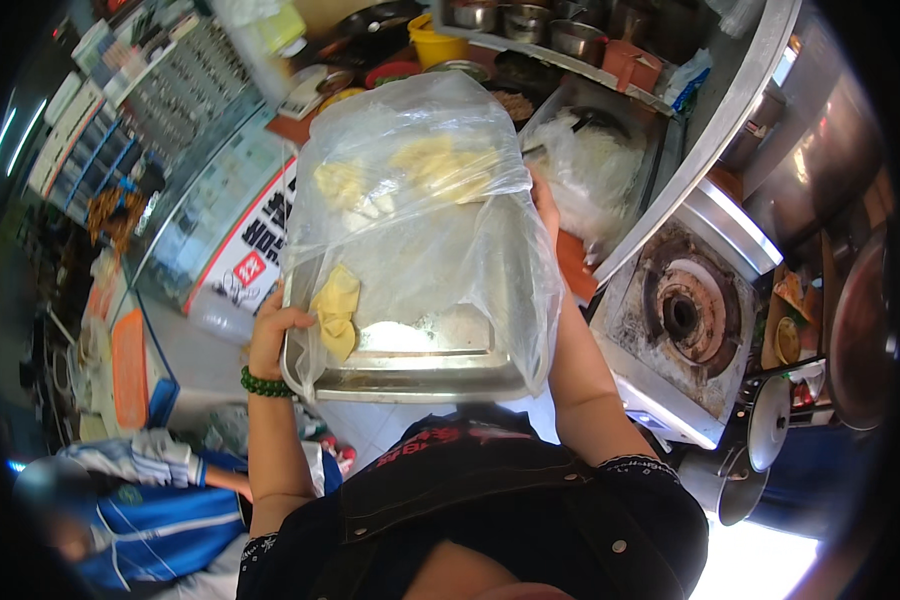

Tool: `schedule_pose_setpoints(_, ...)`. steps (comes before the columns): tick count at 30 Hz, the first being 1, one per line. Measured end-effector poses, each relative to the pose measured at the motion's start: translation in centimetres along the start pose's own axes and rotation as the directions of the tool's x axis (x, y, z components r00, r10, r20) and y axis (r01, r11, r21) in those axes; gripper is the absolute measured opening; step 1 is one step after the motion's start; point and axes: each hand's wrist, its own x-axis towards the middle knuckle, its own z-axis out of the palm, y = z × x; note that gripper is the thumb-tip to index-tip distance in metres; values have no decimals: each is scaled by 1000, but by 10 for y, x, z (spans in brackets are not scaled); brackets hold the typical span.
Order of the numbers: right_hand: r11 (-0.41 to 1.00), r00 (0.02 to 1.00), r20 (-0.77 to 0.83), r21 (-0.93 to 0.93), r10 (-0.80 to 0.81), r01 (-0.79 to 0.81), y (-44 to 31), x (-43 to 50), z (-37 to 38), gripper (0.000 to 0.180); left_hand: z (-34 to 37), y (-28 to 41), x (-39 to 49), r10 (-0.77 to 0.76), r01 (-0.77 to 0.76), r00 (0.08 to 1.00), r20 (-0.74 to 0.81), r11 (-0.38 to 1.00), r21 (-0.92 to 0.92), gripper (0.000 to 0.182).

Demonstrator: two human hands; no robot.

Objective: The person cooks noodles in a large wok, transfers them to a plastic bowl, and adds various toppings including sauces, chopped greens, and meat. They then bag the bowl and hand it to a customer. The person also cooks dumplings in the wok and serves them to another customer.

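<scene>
A rectangular metal tray (427, 379) is held up before me, largely covered by a clear plastic bag (420, 112). My left hand (274, 330) grips its left side, the thumb on the rim beside a folded yellow dough wrapper (337, 311). My right hand (544, 206) holds the right side, its fingers mostly hidden behind the tray and plastic. More pale yellow wrapped pieces (450, 169), perhaps wontons, lie under the plastic at the tray's far end. A green bead bracelet (266, 384) is round my left wrist.
A gas burner (681, 311) stands at the right, with lidded pots below it. Beyond the tray are a yellow bucket (439, 45), metal pots on a shelf and a container of white noodles (596, 165). A person in a blue jacket (172, 525) is at the lower left.
</scene>
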Motion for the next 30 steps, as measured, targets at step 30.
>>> schedule_pose_setpoints(30,180,673,8,-961,-740,210,-172,236,132,27,116,-53,458,-282,-117,629,725,887,447,77)
